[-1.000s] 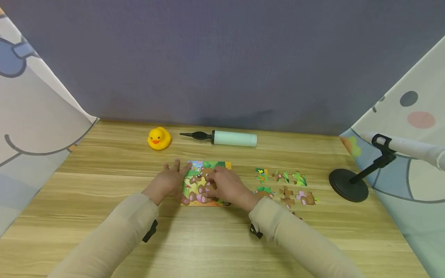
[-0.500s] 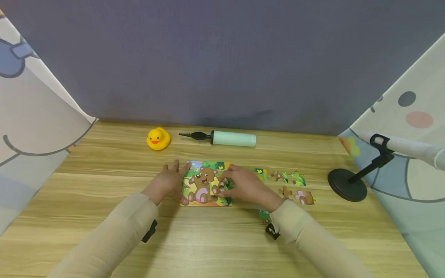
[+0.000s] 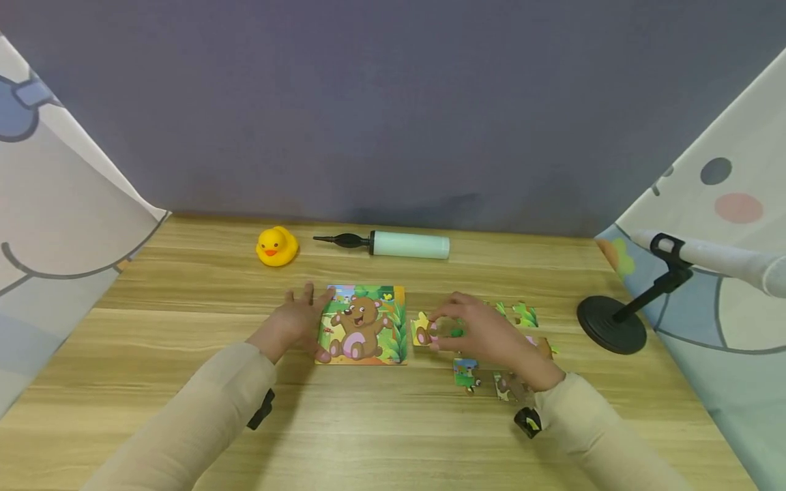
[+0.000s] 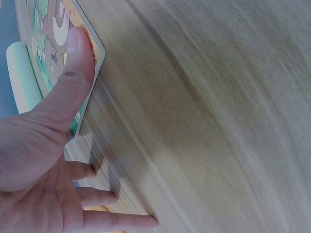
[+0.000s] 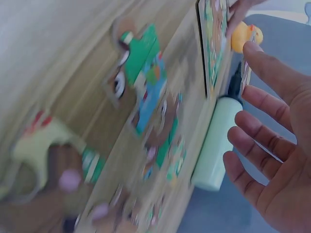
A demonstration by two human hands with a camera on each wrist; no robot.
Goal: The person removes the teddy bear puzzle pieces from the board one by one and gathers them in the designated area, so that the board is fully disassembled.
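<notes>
A square picture board [image 3: 362, 324] printed with a smiling brown bear lies flat on the table. My left hand [image 3: 290, 324] rests at its left edge with fingers spread; in the left wrist view the thumb [image 4: 77, 58] lies on the board's border and the other fingers are on the wood. To the right of the board, my right hand [image 3: 485, 331] pinches a jigsaw puzzle piece [image 3: 422, 329] between thumb and index finger. From the right wrist view, that puzzle piece [image 5: 246, 75] appears nearly edge-on, while the remaining fingers are loosely bent.
Several loose puzzle pieces [image 3: 464, 373] lie around and partly behind my right hand. A yellow rubber duck [image 3: 277, 247] and a pale green hand pump [image 3: 410, 245] stand along the back. A black-based stand [image 3: 611, 324] holding a white tube is at right.
My right hand has moved right, off the board, carrying the puzzle piece, so the whole bear picture shows between the hands. The left hand has stayed at the board's edge.
</notes>
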